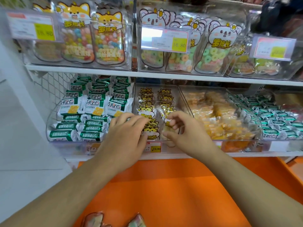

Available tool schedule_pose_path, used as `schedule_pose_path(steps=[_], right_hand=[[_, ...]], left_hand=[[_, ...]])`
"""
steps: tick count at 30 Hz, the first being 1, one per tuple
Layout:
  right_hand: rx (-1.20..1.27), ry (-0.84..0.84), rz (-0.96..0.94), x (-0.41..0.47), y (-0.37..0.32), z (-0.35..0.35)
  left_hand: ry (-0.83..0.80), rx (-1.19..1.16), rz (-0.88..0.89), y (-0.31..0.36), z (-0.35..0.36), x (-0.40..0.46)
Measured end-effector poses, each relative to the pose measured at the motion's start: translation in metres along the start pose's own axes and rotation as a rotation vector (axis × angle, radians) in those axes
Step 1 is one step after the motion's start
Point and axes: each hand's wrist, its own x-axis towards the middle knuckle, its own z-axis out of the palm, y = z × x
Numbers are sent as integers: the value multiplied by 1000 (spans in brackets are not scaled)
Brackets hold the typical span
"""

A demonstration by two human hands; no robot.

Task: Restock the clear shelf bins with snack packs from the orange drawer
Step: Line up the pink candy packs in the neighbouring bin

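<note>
Tidying seems to be the step in hand: both hands reach over the front lip of the middle clear bin (180,95) on the lower shelf, where small cat-face snack packs (146,110) lie in two rows. The left hand (127,128) lies flat, fingers straight and together, pressing on the front packs of the row under it. Just beside it, the right hand (182,128) has its fingers curled, pinching the edge of a pack at the front of the other row; how firmly it holds is hard to tell, since the fingers cover the contact.

Below both wrists the orange drawer (164,185) stands pulled out, its floor mostly bare. Near the person's side of it, two pale packs (93,218) poke up at the bottom edge, cut off, so their kind cannot be made out.

My judgement is that this bin is nearly full. The next move likely calls for letting go, drawing both hands back and down to the drawer, and picking up what remains there.

Left of the left hand sits a bin of green-and-white packs (91,102); right of the right hand, a bin of yellow packs (218,115). The price tag (155,148) under the hands is partly covered, and the upper-shelf labels are blurred.
</note>
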Motion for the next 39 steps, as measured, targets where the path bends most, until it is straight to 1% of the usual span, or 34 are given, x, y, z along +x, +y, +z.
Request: schedule_pose_path(steps=[3,5,7,11,13,16,18,22,25,27,31,33,36,39], right_hand=[[21,-43,-43,-22,-10,-1],[69,-108,-43,-40,-17,6],[59,-175,-35,-60,-19,21],[-85,-398,44,-109,0,71],[-125,-537,106,-135,16,102],[-237,-737,140,-164,41,143],[-305,-824,140,-174,61,168],[-349,-890,153,-180,99,213],[-421,-937,57,-172,126,244],[-511,-973,-23,-166,143,260],[-619,-1022,-103,-168,166,277],[-641,-1009,-93,-173,171,280],[-686,-1042,-53,-175,170,280],[-640,-1064,54,-168,165,271]], left_hand=[[-52,-152,-53,4,-6,-23],[-106,-252,-102,5,-6,-42],[-161,-319,-157,3,1,-67],[-311,-332,-309,-11,39,-140],[-416,-354,-432,-20,59,-176],[-638,-310,-589,-44,91,-215],[-755,-250,-665,-62,111,-231],[-914,-192,-689,-88,143,-243],[-1029,-88,-675,-106,181,-248],[-1036,-39,-693,-121,208,-254],[-1022,-74,-789,-116,218,-250],[-948,-88,-822,-115,223,-253],[-873,-155,-806,-111,224,-255],[-804,-221,-870,-100,220,-242]])
